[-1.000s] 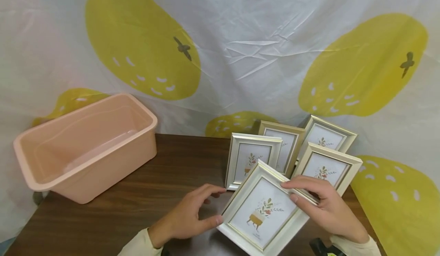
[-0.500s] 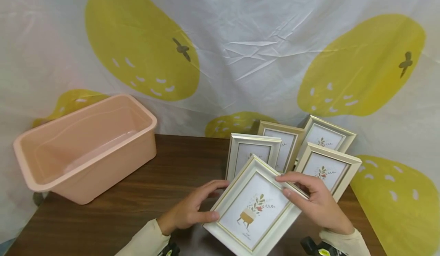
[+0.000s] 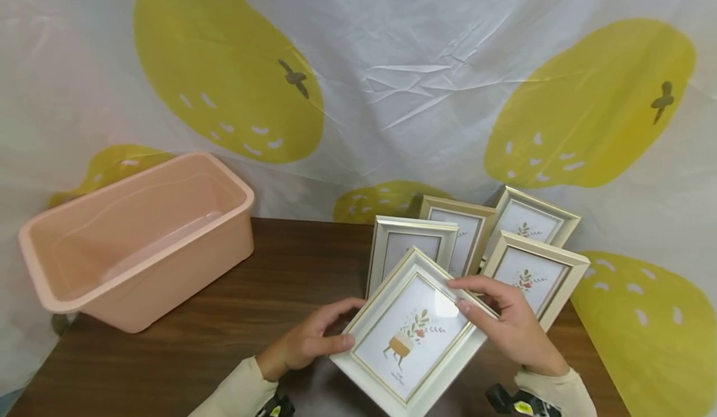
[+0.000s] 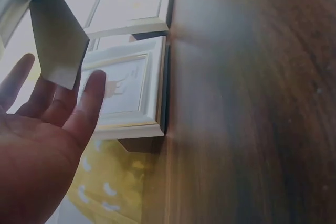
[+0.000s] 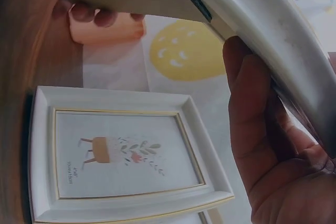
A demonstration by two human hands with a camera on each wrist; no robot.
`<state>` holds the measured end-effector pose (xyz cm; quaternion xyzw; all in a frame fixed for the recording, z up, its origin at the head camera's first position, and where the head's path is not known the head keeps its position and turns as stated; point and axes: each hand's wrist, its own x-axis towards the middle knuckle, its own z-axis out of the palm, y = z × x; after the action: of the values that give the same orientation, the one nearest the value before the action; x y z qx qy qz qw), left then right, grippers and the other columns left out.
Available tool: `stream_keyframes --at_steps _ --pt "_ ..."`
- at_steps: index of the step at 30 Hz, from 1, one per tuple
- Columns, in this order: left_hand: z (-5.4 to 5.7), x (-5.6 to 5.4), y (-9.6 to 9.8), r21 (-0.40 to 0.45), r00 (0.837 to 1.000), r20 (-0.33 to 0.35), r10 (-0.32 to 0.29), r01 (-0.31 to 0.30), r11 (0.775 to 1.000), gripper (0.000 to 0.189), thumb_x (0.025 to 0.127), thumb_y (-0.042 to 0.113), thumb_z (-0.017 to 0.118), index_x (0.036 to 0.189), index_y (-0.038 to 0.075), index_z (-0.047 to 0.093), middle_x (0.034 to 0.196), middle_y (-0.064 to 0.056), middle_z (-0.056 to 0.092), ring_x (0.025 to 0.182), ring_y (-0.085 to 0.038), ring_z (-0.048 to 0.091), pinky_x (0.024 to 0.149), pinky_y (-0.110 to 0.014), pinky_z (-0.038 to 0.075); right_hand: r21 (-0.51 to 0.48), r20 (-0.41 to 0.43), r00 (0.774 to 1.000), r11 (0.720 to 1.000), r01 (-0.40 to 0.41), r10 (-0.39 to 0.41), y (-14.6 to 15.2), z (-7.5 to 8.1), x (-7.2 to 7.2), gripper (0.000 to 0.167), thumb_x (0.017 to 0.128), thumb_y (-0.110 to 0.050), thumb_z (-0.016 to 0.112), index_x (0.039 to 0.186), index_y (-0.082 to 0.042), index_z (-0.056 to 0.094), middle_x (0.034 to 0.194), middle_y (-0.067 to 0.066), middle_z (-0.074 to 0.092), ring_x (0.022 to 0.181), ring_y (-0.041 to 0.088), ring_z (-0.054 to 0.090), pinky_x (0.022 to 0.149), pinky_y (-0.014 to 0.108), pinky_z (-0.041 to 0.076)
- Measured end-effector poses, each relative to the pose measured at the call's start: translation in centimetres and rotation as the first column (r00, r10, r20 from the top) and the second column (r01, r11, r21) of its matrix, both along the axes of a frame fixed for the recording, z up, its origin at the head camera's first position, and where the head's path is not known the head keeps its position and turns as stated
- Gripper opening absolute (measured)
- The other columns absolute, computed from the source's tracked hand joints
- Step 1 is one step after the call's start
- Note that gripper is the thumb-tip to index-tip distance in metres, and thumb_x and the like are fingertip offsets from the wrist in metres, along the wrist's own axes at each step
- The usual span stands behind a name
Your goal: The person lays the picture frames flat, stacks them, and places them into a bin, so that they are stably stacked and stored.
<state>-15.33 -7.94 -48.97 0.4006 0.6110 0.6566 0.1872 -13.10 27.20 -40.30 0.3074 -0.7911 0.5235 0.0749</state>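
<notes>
A white photo frame (image 3: 386, 373) with a thin gold inner line and a potted-plant print is held tilted above the table. My right hand (image 3: 510, 323) pinches its upper right edge between thumb and fingers. At the lower left edge, my left hand (image 3: 313, 336) has its thumb at the front corner and its fingers curled behind. The wrist views show the flat support leg (image 4: 58, 35) swung out from the frame's back, with the left fingers at its free end. Another white photo frame (image 5: 128, 103) stands just behind, partly covered by the held one in the head view.
Several other frames stand behind and right of the hands, including a tan one (image 3: 487, 218), a champagne one (image 3: 574, 218) and a beige one (image 3: 566, 292). A pink plastic bin (image 3: 185, 280) sits at the left of the dark wooden table (image 3: 302, 249). A lemon-print cloth (image 3: 392, 124) hangs behind.
The held photo frame has moved left and slightly up with the right hand. My left hand, whose thumb was at the frame's left corner, stays at that edge. Bin and standing frames have not moved.
</notes>
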Motion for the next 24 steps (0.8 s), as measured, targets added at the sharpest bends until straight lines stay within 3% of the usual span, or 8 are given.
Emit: stream_keyframes --at_steps 4,7,16,24 --pt "0.3 0.6 -0.1 0.003 0.998 0.043 0.037 -0.037 0.999 0.046 0.107 0.018 0.056 0.149 -0.001 0.051 0.128 -0.026 0.066 0.110 -0.012 0.069 0.093 -0.030 0.059 0.025 0.002 0.998 0.998 0.064 -0.064 -0.2 -0.6 -0.2 0.038 0.095 0.014 0.064 0.127 -0.003 0.071 0.129 -0.015 0.073 0.104 0.004 0.071 0.076 0.024 0.059" --pt "0.5 1.2 -0.3 0.002 0.995 0.079 0.066 -0.066 0.998 0.044 0.109 0.014 0.055 0.150 -0.001 0.050 0.128 -0.027 0.065 0.107 -0.012 0.071 0.088 -0.031 0.062 0.005 0.004 0.998 0.998 0.067 -0.067 -0.5 -1.1 -0.4 0.037 0.096 0.014 0.063 0.129 -0.001 0.070 0.131 -0.012 0.072 0.105 0.003 0.070 0.077 0.023 0.059" --pt "0.5 2.9 -1.0 -0.067 0.974 0.036 0.222 -0.219 0.973 0.055 0.104 0.009 0.064 0.156 0.006 0.046 0.135 -0.022 0.064 0.110 -0.012 0.069 0.096 -0.025 0.056 -0.016 0.039 0.997 0.998 0.069 -0.068 -1.4 -2.3 -0.9 0.035 0.097 0.014 0.062 0.129 0.001 0.069 0.131 -0.018 0.071 0.120 0.002 0.066 0.096 0.018 0.054" --pt "0.3 3.9 -1.4 0.050 0.968 0.092 0.233 -0.238 0.970 0.063 0.102 0.000 0.061 0.161 0.004 0.038 0.149 -0.032 0.051 0.125 -0.015 0.065 0.097 -0.028 0.060 -0.052 0.031 0.997 0.996 0.075 -0.074 -1.9 -2.9 -0.7 0.036 0.098 0.014 0.060 0.130 0.001 0.067 0.130 -0.011 0.071 0.122 0.003 0.066 0.102 0.016 0.051"
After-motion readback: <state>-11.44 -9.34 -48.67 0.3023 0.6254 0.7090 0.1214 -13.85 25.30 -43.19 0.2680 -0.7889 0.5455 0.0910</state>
